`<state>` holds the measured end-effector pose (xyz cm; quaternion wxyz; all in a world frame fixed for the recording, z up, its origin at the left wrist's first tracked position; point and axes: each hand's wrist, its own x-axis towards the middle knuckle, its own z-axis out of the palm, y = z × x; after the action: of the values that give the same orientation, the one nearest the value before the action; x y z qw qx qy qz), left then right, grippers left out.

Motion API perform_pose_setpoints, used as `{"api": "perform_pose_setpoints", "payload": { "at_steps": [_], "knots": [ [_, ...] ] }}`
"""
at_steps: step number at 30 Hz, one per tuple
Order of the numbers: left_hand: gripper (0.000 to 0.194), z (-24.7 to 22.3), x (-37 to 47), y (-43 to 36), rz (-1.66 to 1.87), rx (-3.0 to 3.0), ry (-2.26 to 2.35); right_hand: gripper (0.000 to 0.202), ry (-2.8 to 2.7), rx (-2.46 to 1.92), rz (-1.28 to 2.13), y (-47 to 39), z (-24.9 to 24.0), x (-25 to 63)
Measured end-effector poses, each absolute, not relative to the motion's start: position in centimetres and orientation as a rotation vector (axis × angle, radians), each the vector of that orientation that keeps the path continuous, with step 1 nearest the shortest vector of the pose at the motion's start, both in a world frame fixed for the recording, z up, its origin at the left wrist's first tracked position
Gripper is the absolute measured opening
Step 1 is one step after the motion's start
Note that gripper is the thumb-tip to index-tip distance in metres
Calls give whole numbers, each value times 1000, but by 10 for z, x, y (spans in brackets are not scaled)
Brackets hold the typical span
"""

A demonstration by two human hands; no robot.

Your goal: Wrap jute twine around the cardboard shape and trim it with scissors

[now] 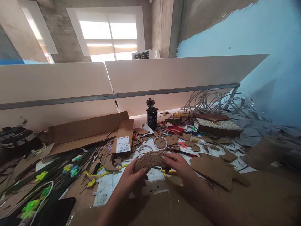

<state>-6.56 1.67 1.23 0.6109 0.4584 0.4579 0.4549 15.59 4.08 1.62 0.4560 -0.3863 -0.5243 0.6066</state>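
Observation:
Between my two hands is a curved, brown arc-shaped piece (150, 159) that looks wrapped in twine, raised over the littered tabletop. My left hand (134, 176) grips its left end, thumb on the front face. At the other end, my right hand (175, 164) pinches it between thumb and fingers. Just behind the arc lie two pale rings (160, 148). A yellow fuzzy strand (172, 179) shows below my right hand, and another yellow strand (103, 174) lies left of my left hand.
An open cardboard box (88, 128) with a label stands at the left back. A black bottle (152, 117) with its lid up is behind. Cardboard scraps (217, 169), a patterned handbag (217, 124) and coiled tubing (213, 102) occupy the right. Crocheted flowers (30, 207) lie at left.

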Motion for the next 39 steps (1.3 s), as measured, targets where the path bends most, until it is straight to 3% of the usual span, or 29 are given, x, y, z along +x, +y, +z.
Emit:
{"api": "perform_pose_setpoints", "payload": {
  "at_steps": [11, 17, 31, 39],
  "knots": [
    [38, 22, -57, 9, 1052, 1109, 1070, 46, -1367, -900, 1573, 35, 21, 151],
    [50, 27, -63, 12, 1001, 1108, 1049, 42, -1262, -858, 1589, 39, 16, 153],
    [48, 30, -69, 9, 1052, 1150, 1078, 36, -1099, -786, 1585, 41, 16, 155],
    [49, 23, -71, 14, 1071, 1178, 1120, 44, -1112, -765, 1692, 46, 16, 157]
  ]
}}
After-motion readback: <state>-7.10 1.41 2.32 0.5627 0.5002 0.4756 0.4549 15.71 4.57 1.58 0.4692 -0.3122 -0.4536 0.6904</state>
